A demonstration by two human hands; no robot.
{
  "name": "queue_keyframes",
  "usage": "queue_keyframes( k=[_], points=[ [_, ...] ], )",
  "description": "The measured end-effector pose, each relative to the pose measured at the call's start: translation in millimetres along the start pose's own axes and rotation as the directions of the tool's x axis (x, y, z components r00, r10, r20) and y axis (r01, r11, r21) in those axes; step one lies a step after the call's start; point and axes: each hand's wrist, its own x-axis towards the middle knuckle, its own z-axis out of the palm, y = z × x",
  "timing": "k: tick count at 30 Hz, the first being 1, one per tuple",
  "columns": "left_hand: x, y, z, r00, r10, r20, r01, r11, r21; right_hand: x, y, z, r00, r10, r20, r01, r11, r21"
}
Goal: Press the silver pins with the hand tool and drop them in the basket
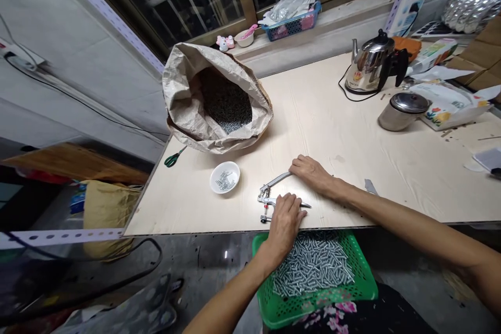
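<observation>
A small metal lever hand press point(269, 202) lies near the table's front edge, with a spring and a red part at its head. My left hand point(287, 219) is closed over its lower body and covers part of it. The fingers of my right hand point(312, 173) are curled over the end of its raised handle. Left of the press stands a white bowl point(214, 182) with small metal pieces in it. Below the table edge, close to my left forearm, a green basket point(366, 274) is filled with many short, silvery metal pieces point(315, 266).
A large open paper sack point(183, 83) holding small metal parts stands at the table's back left. Green-handled scissors point(172, 159) lie by the left edge. A steel kettle point(368, 65), a lidded canister point(397, 117) and a flowered packet point(450, 112) stand at right.
</observation>
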Motion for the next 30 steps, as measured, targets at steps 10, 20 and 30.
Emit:
queue_keyframes(
  k=[10, 20, 30],
  points=[
    [-6.7, -10.7, -37.7, 0.932, -0.337, -0.130, 0.354, 0.924, 0.142, 1.1, 1.8, 7.7, 0.998, 0.033, -0.051, -0.037, 0.996, -0.082],
    [11.3, -44.4, -77.0, 0.687, -0.655, 0.315, 0.552, 0.752, 0.359, 0.9, -3.3, 17.7, 0.993, 0.041, -0.115, -0.055, 0.992, -0.116],
    [-14.1, 16.4, -99.5, 0.929, -0.275, 0.249, 0.178, 0.919, 0.352, -2.4, -5.2, 15.9, 0.990, 0.016, -0.139, -0.030, 0.994, -0.101]
  ],
)
